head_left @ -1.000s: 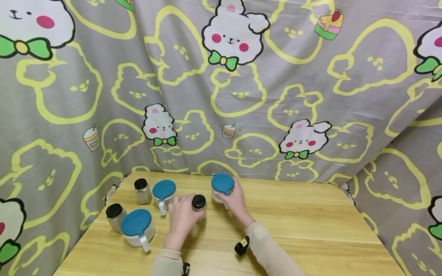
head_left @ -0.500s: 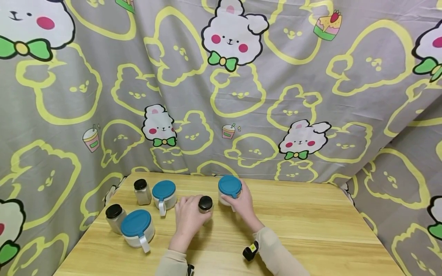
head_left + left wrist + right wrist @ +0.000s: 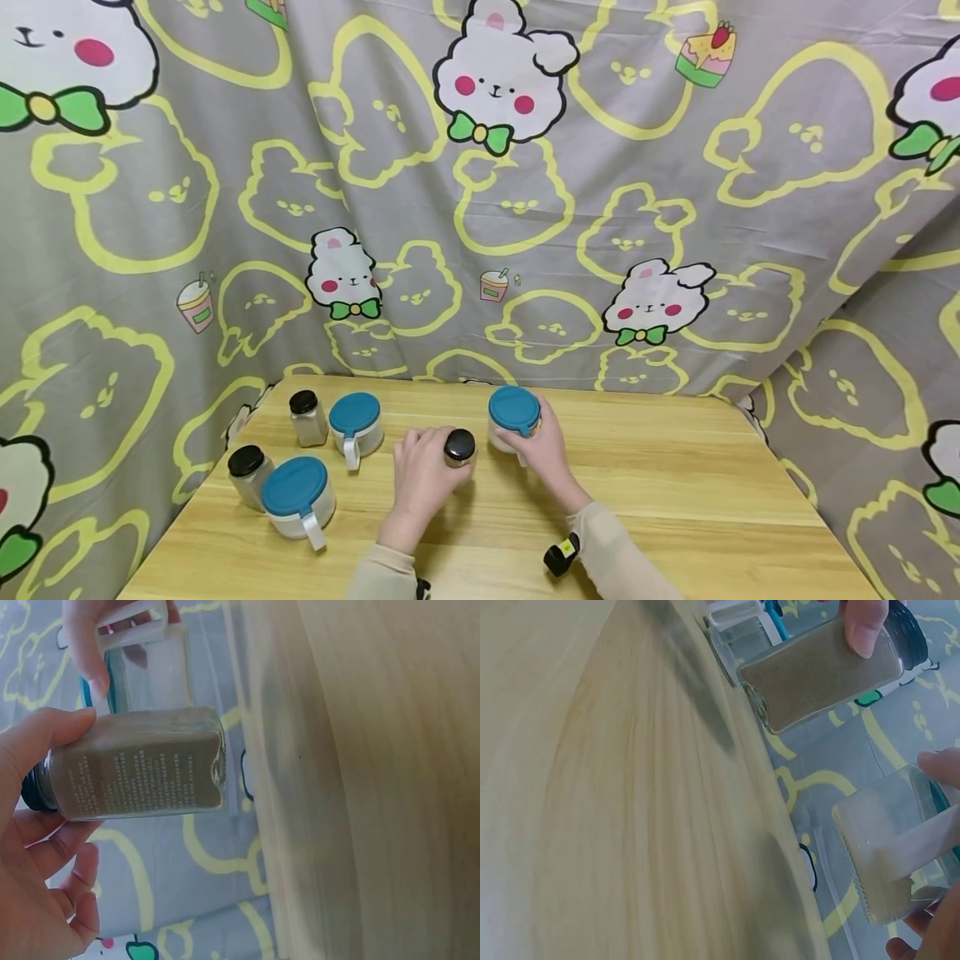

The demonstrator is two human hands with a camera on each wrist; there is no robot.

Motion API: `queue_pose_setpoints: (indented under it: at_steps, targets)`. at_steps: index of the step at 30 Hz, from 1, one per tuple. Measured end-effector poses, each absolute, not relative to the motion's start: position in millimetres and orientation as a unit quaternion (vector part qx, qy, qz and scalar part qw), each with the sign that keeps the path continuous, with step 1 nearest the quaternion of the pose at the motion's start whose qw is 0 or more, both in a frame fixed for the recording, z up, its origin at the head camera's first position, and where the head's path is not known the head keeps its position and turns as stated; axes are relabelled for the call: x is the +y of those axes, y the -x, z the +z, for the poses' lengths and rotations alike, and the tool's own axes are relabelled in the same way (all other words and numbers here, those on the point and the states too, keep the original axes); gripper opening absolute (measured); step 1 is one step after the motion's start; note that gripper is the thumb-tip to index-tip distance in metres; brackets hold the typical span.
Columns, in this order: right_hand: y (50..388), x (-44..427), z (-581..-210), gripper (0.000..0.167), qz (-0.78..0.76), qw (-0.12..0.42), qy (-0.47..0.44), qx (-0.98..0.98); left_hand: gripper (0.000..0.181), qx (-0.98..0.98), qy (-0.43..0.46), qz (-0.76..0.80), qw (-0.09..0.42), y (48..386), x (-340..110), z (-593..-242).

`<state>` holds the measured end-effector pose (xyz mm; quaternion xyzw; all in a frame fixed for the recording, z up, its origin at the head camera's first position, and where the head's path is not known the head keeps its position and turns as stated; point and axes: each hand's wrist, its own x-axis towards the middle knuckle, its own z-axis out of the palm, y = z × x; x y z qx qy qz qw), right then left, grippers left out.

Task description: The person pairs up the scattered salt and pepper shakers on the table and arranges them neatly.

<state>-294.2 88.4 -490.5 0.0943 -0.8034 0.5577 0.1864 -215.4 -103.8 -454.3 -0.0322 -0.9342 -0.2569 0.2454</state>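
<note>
Centrally, left hand [image 3: 426,473] grips black-capped jar [image 3: 135,765] of brown powder near top, thumb and fingers curled; jar roughly upright above wooden table [image 3: 675,508]. Right hand [image 3: 552,450] curls round blue-lidded canister [image 3: 514,408] just beside. Both look stiff, smooth, fairly light, likely slippery (breakable if glass); best gripped round sides.

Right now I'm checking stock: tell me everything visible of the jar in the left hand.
The jar looks like clear glass, squarish, with small pale print and a black lid on. Brown, powdery contents show through. Roughly upright, it is raised off the table, apart from the blue-lidded container. The left hand grips it near the lid.
</note>
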Motion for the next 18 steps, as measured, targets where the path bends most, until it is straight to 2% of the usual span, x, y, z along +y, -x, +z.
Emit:
queue_pose_setpoints:
  at_steps: [9, 18]
  targets:
    - [287.4, 103.6, -489.0, 0.08, 0.556, 0.17, -0.079, -0.81, 0.048, -0.932, 0.038, -0.26, 0.248, 215.4, -98.5, -456.1]
    - [281.5, 115.1, -493.0, 0.08, 0.544, 0.184, -0.073, -0.815, 0.047, -0.931, 0.055, -0.262, 0.248, 213.4, -90.4, -456.2]
